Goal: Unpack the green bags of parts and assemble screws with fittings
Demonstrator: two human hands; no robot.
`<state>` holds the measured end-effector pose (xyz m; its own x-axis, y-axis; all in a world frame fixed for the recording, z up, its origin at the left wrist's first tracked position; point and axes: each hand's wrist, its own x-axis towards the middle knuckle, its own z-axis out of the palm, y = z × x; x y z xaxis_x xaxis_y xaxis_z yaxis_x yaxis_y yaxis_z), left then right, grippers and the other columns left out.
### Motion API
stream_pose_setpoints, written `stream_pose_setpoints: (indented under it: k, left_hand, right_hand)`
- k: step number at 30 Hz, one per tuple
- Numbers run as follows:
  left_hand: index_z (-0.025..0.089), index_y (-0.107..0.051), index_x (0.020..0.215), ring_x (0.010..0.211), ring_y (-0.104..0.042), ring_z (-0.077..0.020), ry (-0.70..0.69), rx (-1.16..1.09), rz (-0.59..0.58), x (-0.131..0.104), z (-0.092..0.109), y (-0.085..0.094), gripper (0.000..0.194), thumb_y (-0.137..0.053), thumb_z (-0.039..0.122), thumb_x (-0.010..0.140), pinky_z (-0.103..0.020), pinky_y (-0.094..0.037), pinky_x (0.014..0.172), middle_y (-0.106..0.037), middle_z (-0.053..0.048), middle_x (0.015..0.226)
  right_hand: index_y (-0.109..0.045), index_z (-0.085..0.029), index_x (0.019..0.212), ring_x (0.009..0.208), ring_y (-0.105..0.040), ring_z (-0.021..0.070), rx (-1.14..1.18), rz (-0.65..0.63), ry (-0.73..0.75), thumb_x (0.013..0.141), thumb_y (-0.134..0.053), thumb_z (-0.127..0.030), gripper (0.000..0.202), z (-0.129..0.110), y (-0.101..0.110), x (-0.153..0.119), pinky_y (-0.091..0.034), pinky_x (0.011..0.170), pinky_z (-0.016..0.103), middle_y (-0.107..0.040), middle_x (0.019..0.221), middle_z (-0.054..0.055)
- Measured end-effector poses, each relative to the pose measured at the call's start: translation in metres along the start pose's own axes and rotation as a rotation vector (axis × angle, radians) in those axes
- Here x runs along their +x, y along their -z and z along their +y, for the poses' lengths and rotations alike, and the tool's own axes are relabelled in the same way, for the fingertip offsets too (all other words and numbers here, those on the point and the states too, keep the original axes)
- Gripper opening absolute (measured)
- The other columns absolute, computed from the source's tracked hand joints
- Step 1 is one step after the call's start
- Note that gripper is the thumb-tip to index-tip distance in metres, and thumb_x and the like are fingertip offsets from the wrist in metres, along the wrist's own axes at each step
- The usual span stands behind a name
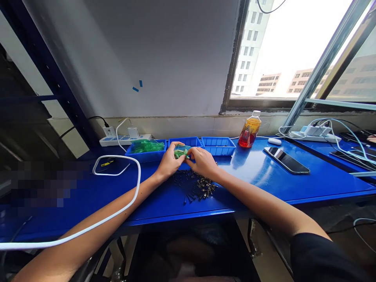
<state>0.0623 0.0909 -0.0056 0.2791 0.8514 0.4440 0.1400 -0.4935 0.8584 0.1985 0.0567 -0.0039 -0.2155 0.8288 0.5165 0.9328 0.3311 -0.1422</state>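
Observation:
Both hands meet over the blue table, holding a small green plastic bag between them. My left hand grips the bag's left side, its fingers closed around it. The fingers of my right hand pinch the bag's right lower edge. What the bag contains is too small to make out. Below the hands lies a loose pile of screws, partly hidden by my right hand. Directly behind stand three blue bins: the left bin holds green plastic bags, the middle bin is partly covered by my hands, and the right bin shows its ribbed inside.
A white cable loops over my left forearm. Behind the bins is a power strip. To the right stand a drink bottle, a small white case and a phone. Another power strip with cables lies farther right.

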Motion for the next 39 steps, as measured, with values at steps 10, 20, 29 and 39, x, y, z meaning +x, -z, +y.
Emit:
stream_pose_setpoints:
  k: [10, 20, 29, 39]
  left_hand:
    - [0.018, -0.050, 0.099, 0.067, -0.057, -0.0119, 0.008, 0.111, -0.025, -0.0006, 0.0002, -0.0001, 0.032, -0.058, 0.010, 0.069, -0.024, -0.045, 0.067, -0.059, 0.002, 0.079]
    - [0.017, -0.050, 0.095, 0.070, -0.056, -0.0105, 0.062, -0.100, 0.004, 0.0005, 0.0002, -0.0002, 0.032, -0.061, 0.015, 0.065, -0.024, -0.046, 0.071, -0.057, 0.002, 0.081]
    - [0.017, -0.051, 0.095, 0.063, -0.056, -0.0093, 0.067, -0.080, 0.059, 0.0004, -0.0034, -0.0028, 0.034, -0.063, 0.013, 0.063, -0.022, -0.047, 0.064, -0.058, 0.004, 0.075]
    - [0.017, -0.051, 0.098, 0.060, -0.057, -0.0105, 0.025, 0.099, 0.029, -0.0011, 0.0042, 0.0006, 0.035, -0.061, 0.009, 0.066, -0.023, -0.045, 0.062, -0.059, 0.004, 0.070]
  right_hand:
    - [-0.054, -0.016, 0.090, 0.087, -0.060, 0.0207, 0.017, -0.055, -0.056, 0.079, -0.061, -0.024, 0.015, -0.0015, 0.0011, -0.0001, -0.043, 0.073, 0.030, -0.065, 0.085, 0.006]
    - [-0.057, -0.017, 0.092, 0.085, -0.061, 0.0191, 0.011, -0.038, -0.058, 0.085, -0.055, -0.023, 0.010, -0.0040, 0.0053, -0.0007, -0.043, 0.072, 0.029, -0.065, 0.084, 0.006]
    - [-0.059, -0.016, 0.093, 0.086, -0.062, 0.0197, -0.033, -0.065, -0.059, 0.087, -0.050, -0.021, 0.012, -0.0049, 0.0005, 0.0001, -0.043, 0.074, 0.029, -0.067, 0.084, 0.007]
    - [-0.058, -0.017, 0.091, 0.083, -0.062, 0.0187, -0.010, -0.063, -0.079, 0.086, -0.050, -0.021, 0.009, -0.0050, 0.0011, 0.0006, -0.042, 0.071, 0.027, -0.067, 0.083, 0.006]
